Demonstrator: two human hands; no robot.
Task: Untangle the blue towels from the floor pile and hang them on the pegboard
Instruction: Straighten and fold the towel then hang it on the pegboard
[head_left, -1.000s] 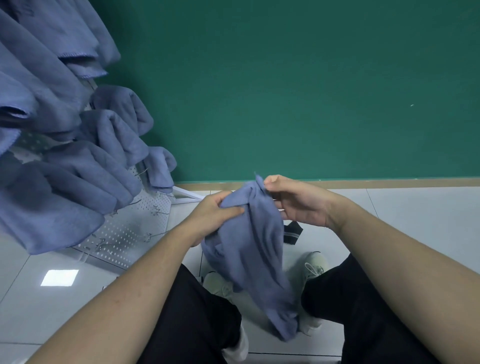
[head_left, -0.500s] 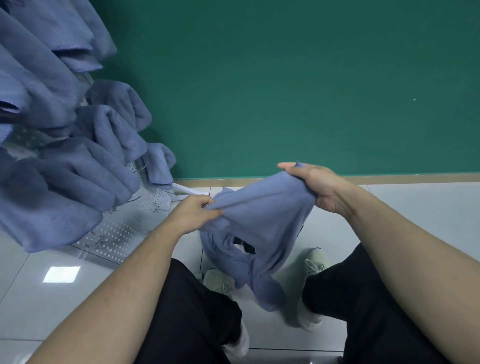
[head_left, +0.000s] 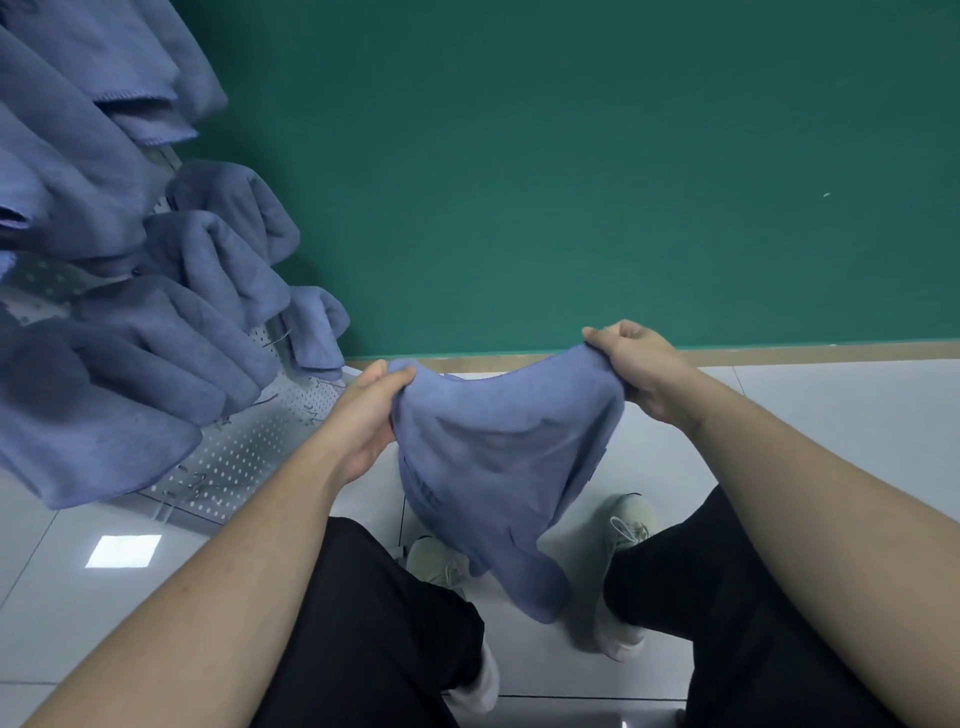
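Head view: left hand (head_left: 363, 415) and right hand (head_left: 636, 371) each grip the blue towel (head_left: 498, 457), fingertips buried in cloth.

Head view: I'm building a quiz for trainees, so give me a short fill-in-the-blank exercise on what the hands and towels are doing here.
1. Both hands grip one blue ____, the left hand at one top corner, the right hand at the other.
2. The wall behind is ____ in colour.
3. Other towels hang on the white ____ at the left.

Missing words: towel; green; pegboard
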